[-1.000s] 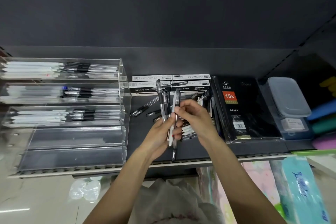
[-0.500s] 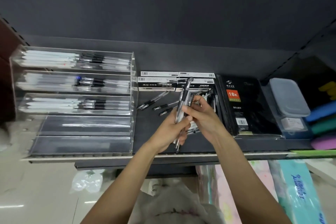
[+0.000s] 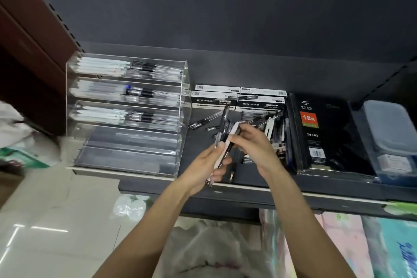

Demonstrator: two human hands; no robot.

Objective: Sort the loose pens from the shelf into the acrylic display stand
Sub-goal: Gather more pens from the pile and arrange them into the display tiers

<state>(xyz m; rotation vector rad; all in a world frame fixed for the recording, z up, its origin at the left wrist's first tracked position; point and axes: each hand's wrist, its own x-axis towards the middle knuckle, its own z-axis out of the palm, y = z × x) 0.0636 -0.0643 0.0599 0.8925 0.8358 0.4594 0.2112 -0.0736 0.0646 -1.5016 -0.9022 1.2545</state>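
Note:
A tiered acrylic display stand (image 3: 184,106) sits at the shelf's left end. Its upper three tiers hold rows of pens; the two lower tiers look bare. My left hand (image 3: 204,166) grips a bundle of pens (image 3: 223,127), black-and-clear ones plus a white one, pointing up and away. My right hand (image 3: 255,144) pinches the bundle's upper part with thumb and fingertips. Loose pens (image 3: 203,121) lie on the dark shelf behind the hands, and a heap of pens (image 3: 274,127) lies further right, partly hidden by my right hand.
Black-and-white gel pen boxes (image 3: 239,97) stand at the back. A black diary pack (image 3: 325,133) lies to the right, then a lidded plastic box (image 3: 390,133). The shelf's front edge (image 3: 282,189) runs below my hands. Bags and tissue packs sit underneath.
The view has swung left and moved closer, so the stand sits nearer the middle. Both hands keep hold of the pen bundle; a white pen now shows among the gripped pens.

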